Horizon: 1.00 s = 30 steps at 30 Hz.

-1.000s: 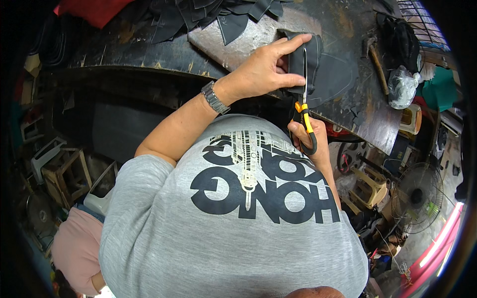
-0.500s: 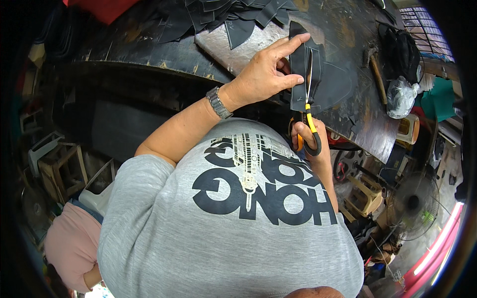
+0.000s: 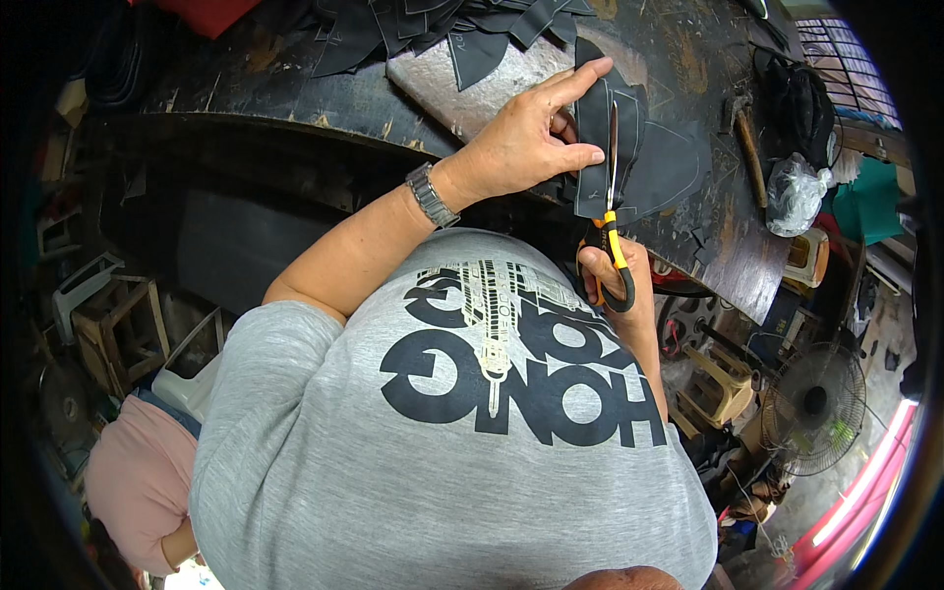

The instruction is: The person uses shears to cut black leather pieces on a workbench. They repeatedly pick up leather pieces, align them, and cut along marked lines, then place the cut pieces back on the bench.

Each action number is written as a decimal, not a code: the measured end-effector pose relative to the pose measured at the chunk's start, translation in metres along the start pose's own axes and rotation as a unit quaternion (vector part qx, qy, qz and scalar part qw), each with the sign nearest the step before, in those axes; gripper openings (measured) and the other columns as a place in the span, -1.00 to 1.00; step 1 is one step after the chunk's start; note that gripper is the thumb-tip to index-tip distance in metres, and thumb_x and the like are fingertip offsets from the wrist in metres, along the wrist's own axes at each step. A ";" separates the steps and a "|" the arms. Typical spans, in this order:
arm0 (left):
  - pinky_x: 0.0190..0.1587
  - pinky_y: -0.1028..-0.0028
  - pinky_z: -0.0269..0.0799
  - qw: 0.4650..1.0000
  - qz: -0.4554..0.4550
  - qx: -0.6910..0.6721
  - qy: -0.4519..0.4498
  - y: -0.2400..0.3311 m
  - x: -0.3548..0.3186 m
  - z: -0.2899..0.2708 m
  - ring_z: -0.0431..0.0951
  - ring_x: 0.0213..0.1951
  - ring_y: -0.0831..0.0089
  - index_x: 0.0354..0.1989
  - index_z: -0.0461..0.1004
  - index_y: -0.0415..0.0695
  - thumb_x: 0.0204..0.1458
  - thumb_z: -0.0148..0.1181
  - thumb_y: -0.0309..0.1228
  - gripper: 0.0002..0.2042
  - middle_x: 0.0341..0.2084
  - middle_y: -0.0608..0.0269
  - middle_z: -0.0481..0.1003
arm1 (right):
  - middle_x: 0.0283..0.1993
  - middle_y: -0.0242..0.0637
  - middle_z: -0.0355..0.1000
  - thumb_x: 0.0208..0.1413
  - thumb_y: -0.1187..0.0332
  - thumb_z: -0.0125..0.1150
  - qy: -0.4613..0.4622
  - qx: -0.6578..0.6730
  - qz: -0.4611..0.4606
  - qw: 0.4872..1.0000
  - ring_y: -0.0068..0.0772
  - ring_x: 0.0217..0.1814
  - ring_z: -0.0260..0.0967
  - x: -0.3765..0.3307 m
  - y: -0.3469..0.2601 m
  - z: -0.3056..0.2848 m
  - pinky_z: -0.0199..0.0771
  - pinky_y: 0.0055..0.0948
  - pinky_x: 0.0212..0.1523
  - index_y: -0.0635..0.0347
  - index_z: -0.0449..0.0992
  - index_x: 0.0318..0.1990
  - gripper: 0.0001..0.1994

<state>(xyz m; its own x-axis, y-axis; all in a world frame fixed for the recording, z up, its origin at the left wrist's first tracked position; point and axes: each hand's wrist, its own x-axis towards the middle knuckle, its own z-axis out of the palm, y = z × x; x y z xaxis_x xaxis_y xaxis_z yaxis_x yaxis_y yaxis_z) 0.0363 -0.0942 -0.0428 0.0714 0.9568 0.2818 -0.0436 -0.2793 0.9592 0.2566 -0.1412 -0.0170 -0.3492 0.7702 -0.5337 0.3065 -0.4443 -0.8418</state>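
Between the thumb and fingers of my left hand (image 3: 516,143) is a dark sheet piece (image 3: 594,123) with pale marked lines, leather-like or fabric. My right hand (image 3: 627,267) grips the yellow-and-black handles of a pair of scissors (image 3: 612,224). The scissor blades point away from me along the marked piece, just right of my left thumb, and look nearly closed. More of the dark material (image 3: 669,162), with a curved pale outline, spreads to the right of the blades.
Several cut dark pieces (image 3: 477,54) are heaped at the far side of the worn table (image 3: 285,93). A pale slab (image 3: 428,84) lies beneath my left hand. Toward the right are a hammer (image 3: 749,152), a clear plastic bag (image 3: 795,195) and a fan (image 3: 814,403). Another person (image 3: 143,482) is at lower left.
The scissor blades and handles have come closer together. My left hand keeps its hold on the dark piece, with only a slight shift.
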 end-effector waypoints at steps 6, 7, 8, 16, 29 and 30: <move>-0.29 0.67 0.51 1.000 -0.012 -0.025 -0.004 -0.004 -0.002 0.001 0.47 -0.32 0.68 0.37 0.13 -0.10 -0.02 0.32 -0.54 -0.26 0.03 0.25 0.44 | -0.73 -0.51 0.26 0.01 0.26 0.42 0.008 -0.024 0.015 1.000 -0.73 -0.78 0.14 0.000 0.002 -0.001 0.09 -0.68 -0.73 0.19 0.47 -0.52 -0.74; -0.28 0.67 0.51 0.999 -0.009 -0.045 0.001 -0.005 -0.001 0.002 0.48 -0.31 0.68 0.36 0.15 -0.10 -0.01 0.32 -0.54 -0.29 0.02 0.25 0.44 | -0.74 -0.50 0.26 0.01 0.26 0.42 0.009 -0.022 0.014 1.000 -0.73 -0.78 0.14 0.000 0.002 -0.001 0.09 -0.68 -0.73 0.19 0.47 -0.52 -0.73; -0.27 0.68 0.52 0.998 -0.018 -0.065 -0.001 -0.006 0.000 0.002 0.49 -0.30 0.68 0.35 0.17 -0.11 0.00 0.31 -0.54 -0.31 0.01 0.26 0.45 | -0.74 -0.50 0.26 0.00 0.26 0.42 0.014 -0.018 0.016 1.000 -0.73 -0.78 0.14 0.000 0.002 -0.001 0.08 -0.68 -0.73 0.19 0.47 -0.52 -0.73; -0.25 0.71 0.56 0.999 -0.014 -0.025 0.025 -0.002 0.001 -0.001 0.51 -0.26 0.66 0.32 0.23 -0.08 0.01 0.29 -0.56 -0.36 0.08 0.24 0.42 | -0.70 -0.42 0.32 0.00 0.18 0.41 -0.025 -0.009 0.003 1.000 -0.63 -0.74 0.22 0.006 -0.003 -0.005 0.20 -0.61 -0.70 0.22 0.48 -0.49 -0.70; -0.27 0.75 0.54 0.999 -0.011 -0.047 0.002 -0.001 0.000 -0.001 0.45 -0.28 0.69 0.37 0.11 -0.11 0.00 0.28 -0.59 -0.28 0.24 0.24 0.26 | -0.70 -0.46 0.30 0.00 0.16 0.42 -0.015 -0.015 -0.002 1.000 -0.68 -0.73 0.22 0.010 0.000 -0.005 0.17 -0.67 -0.71 0.20 0.48 -0.47 -0.69; -0.27 0.75 0.54 0.999 -0.007 -0.042 0.003 -0.001 0.000 -0.001 0.44 -0.27 0.69 0.37 0.11 -0.11 0.00 0.27 -0.59 -0.28 0.24 0.24 0.26 | -0.71 -0.47 0.29 0.00 0.17 0.42 -0.014 -0.016 -0.003 1.000 -0.69 -0.75 0.20 0.009 0.000 -0.005 0.15 -0.67 -0.72 0.20 0.47 -0.48 -0.69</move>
<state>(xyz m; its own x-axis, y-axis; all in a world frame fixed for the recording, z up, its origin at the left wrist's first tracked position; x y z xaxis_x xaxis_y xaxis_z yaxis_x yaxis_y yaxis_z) 0.0351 -0.0936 -0.0440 0.0669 0.9610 0.2684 -0.1268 -0.2586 0.9576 0.2576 -0.1316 -0.0215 -0.3753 0.7593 -0.5316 0.3328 -0.4250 -0.8418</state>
